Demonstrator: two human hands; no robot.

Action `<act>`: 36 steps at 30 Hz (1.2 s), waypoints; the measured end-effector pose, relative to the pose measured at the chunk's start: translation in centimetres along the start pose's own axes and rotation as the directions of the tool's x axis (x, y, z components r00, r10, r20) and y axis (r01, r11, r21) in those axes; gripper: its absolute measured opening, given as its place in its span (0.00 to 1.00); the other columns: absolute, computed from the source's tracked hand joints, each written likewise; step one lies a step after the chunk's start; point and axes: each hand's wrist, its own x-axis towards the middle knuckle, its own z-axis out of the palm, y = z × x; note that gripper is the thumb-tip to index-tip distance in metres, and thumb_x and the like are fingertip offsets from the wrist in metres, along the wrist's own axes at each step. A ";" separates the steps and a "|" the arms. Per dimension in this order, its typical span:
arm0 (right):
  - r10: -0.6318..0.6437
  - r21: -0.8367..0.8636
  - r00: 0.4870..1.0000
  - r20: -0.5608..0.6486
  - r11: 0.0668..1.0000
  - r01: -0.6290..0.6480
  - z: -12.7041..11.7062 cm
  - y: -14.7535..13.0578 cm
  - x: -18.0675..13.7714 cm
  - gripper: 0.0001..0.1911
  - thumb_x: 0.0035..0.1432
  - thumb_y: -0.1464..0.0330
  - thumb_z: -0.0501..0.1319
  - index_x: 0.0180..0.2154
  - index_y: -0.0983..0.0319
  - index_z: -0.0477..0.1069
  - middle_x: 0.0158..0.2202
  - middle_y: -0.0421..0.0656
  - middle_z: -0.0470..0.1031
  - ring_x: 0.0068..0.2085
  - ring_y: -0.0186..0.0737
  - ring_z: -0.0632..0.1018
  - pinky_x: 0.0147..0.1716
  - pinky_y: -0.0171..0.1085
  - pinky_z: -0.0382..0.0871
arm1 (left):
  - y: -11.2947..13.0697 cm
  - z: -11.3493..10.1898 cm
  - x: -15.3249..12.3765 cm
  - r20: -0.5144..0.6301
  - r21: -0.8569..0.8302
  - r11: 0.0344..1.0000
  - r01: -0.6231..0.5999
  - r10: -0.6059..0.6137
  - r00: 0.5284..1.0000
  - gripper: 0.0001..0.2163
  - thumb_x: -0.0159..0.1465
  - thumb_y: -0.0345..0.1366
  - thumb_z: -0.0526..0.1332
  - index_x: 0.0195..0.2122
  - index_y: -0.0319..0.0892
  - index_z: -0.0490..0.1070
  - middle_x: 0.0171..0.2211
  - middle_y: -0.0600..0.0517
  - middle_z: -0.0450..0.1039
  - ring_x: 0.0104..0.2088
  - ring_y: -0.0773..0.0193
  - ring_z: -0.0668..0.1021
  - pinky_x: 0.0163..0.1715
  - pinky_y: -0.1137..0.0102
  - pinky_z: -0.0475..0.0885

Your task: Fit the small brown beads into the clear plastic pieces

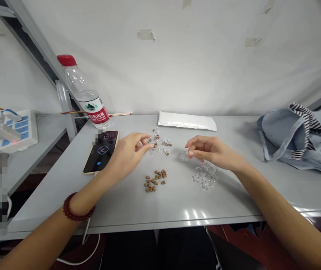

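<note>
Grey worktop point(177, 210), centre frame: left hand point(126, 155), fingertips drawn together at clear plastic pieces point(155, 144), any hold unclear; right hand point(212, 150) open; a careless brush could scatter them.

On the table point(177, 210): phone point(100, 152) at left, bottle point(84, 90) behind it, bag point(297, 138) at far right, small heaps point(153, 182) between them.
</note>
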 end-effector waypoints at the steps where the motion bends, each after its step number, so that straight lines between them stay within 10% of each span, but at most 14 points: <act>1: -0.004 -0.042 1.000 -0.020 0.999 0.003 -0.2 0.1 0.0 0.13 0.57 0.60 0.62 0.40 0.61 0.70 0.30 0.42 0.74 0.26 0.32 0.68 0.23 0.34 0.60 | 0.0 -0.4 0.1 0.019 -0.001 1.000 0.015 -0.015 1.000 0.12 0.60 0.40 0.60 0.41 0.39 0.75 0.30 0.52 0.74 0.26 0.68 0.72 0.28 0.73 0.67; 7: -0.158 -0.318 0.984 -0.087 0.940 0.123 -0.1 0.8 0.5 0.08 0.56 0.63 0.63 0.35 0.60 0.74 0.36 0.43 0.73 0.33 0.35 0.69 0.30 0.36 0.63 | 0.1 -1.5 -0.3 0.439 -0.003 1.000 -0.027 0.026 0.898 0.09 0.60 0.38 0.59 0.36 0.41 0.76 0.27 0.53 0.76 0.26 0.66 0.74 0.26 0.74 0.68; 15: -0.243 -0.481 0.968 0.066 0.842 0.244 1.3 2.0 1.0 0.11 0.58 0.65 0.61 0.43 0.57 0.77 0.38 0.45 0.74 0.38 0.41 0.73 0.39 0.42 0.65 | 0.4 0.5 -1.1 0.573 -0.094 0.988 -0.125 0.157 0.805 0.09 0.59 0.31 0.59 0.38 0.41 0.76 0.35 0.50 0.76 0.31 0.67 0.75 0.30 0.75 0.68; 26: -0.176 -0.507 0.978 0.112 0.836 0.208 2.4 1.1 0.6 0.16 0.61 0.67 0.55 0.49 0.61 0.72 0.42 0.46 0.69 0.32 0.36 0.71 0.34 0.38 0.65 | 0.3 0.5 -1.0 0.539 -0.106 0.985 -0.135 0.171 0.825 0.06 0.59 0.30 0.58 0.33 0.40 0.75 0.34 0.52 0.74 0.32 0.67 0.74 0.32 0.74 0.68; 36: -0.101 0.058 0.995 0.002 0.993 0.101 2.6 0.4 0.1 0.11 0.56 0.62 0.63 0.39 0.61 0.71 0.37 0.43 0.69 0.32 0.34 0.71 0.32 0.37 0.68 | 1.4 1.0 -1.2 0.382 -0.267 0.963 -0.047 0.150 0.912 0.04 0.59 0.33 0.61 0.32 0.40 0.74 0.32 0.52 0.76 0.29 0.68 0.75 0.32 0.73 0.71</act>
